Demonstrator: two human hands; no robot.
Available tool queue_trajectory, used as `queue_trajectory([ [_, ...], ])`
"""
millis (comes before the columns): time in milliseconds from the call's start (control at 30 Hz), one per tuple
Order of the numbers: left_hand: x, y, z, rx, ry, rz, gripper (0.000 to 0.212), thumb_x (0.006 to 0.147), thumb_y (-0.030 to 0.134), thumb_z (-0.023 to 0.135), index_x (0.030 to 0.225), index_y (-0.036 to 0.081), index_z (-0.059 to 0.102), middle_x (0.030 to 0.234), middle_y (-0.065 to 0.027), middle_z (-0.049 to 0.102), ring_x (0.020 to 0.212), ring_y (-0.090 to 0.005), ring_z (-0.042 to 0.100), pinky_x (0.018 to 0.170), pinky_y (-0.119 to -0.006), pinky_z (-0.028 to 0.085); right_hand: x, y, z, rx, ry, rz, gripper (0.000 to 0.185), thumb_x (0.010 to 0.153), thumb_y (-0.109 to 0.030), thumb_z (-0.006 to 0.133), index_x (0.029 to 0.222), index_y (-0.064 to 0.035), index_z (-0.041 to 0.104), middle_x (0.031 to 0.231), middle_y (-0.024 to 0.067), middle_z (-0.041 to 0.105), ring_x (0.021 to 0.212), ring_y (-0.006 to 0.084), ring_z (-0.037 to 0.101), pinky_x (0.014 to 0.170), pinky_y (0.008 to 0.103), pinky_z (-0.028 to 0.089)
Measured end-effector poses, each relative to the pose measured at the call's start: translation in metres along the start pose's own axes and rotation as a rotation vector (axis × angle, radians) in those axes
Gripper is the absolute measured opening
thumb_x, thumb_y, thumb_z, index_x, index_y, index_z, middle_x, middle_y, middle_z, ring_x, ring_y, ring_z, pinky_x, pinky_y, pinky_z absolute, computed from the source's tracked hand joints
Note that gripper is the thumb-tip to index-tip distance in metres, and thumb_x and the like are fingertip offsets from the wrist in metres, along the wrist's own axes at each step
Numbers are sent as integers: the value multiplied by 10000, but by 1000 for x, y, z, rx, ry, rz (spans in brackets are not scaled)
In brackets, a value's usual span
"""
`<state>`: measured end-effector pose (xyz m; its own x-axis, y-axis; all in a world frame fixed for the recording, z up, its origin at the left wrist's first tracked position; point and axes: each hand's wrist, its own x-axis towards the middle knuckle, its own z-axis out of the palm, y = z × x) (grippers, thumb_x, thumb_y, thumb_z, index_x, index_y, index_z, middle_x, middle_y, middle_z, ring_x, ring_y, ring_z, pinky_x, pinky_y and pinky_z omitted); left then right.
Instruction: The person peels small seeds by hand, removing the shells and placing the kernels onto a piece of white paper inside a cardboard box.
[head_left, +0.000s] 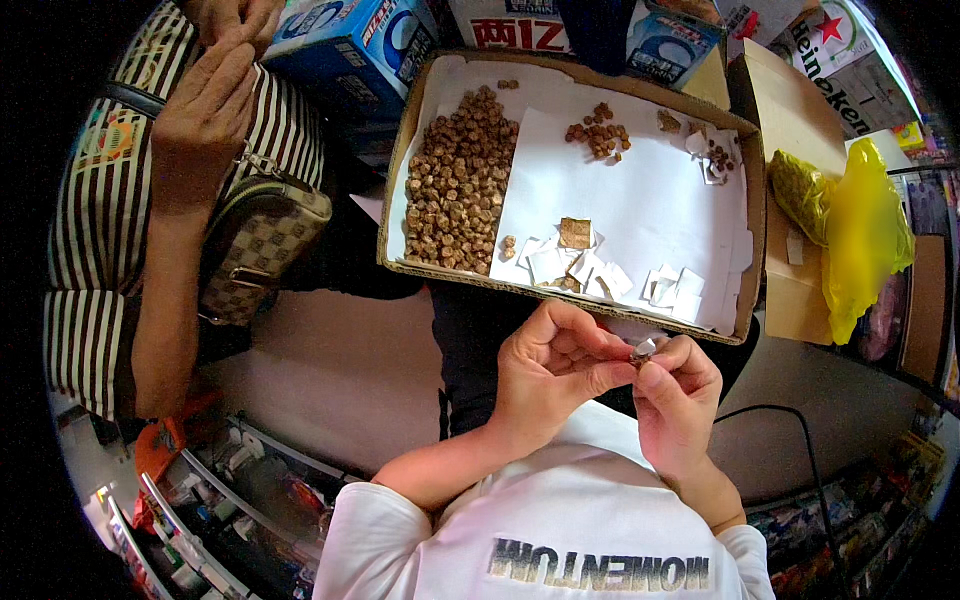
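Note:
Pinched between the fingertips of my left hand (551, 371) and my right hand (679, 397) is a small paper wrapper (643, 348) with a white side and some brown showing. Whether anything is inside it, I cannot tell. Just beyond my hands lies a shallow cardboard box (577, 294) lined with white paper. Its left side holds a big pile of small brown wrapped pieces (457, 195). Near its front edge are loose white paper squares (546, 264), one brown-gold square (575, 232) facing up, and a smaller heap of white squares (675, 291). Small brown balls (600, 139) cluster towards the back.
On the left sits another person in striped clothing (90, 225), hands (202, 97) together, with a checked bag (262, 232). Blue cartons (352, 60) and a Heineken carton (840, 67) stand behind. Right of the box, a yellow plastic bag (862, 240) lies on cardboard. A black cable (806, 442) curves nearby.

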<state>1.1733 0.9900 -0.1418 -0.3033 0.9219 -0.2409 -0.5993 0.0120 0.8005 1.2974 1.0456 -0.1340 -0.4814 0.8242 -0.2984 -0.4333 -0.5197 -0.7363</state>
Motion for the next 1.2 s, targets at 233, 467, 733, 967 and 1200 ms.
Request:
queue_trajectory([
  [233,-1,4,-2,-5,31,128,354,722,-111,624,941,51,399,877,-100,586,849,-143,589,775,-260,496,4,-11,-1,-417,-101,-182,126,762,50,609,885,47,582,774,56,559,681,73,481,590,182,366],
  [467,-5,8,1,133,-16,150,368,705,-116,629,952,41,407,886,-92,577,838,-132,582,767,-260,485,11,-22,-2,-544,-212,-170,126,740,36,634,858,57,596,758,52,563,612,58,470,537,181,359],
  [733,-8,10,-2,225,-51,195,201,708,-122,622,859,-23,534,904,-96,575,861,-137,578,746,-248,497,5,-20,-1,-387,-176,-110,145,746,63,622,887,73,593,831,92,606,740,101,557,645,208,447],
  [967,-7,13,-2,386,-77,296,199,701,-121,625,863,-9,593,909,-92,577,851,-130,573,717,-234,501,1,-18,1,-422,-151,-100,109,760,46,624,864,66,599,791,91,617,687,90,569,584,189,455],
  [1200,-9,10,-1,449,-38,324,208,696,-102,637,870,11,617,886,-81,592,796,-118,571,651,-212,474,-1,-14,3,-339,-113,-130,93,757,49,628,841,62,591,760,79,605,626,74,547,527,174,428],
])
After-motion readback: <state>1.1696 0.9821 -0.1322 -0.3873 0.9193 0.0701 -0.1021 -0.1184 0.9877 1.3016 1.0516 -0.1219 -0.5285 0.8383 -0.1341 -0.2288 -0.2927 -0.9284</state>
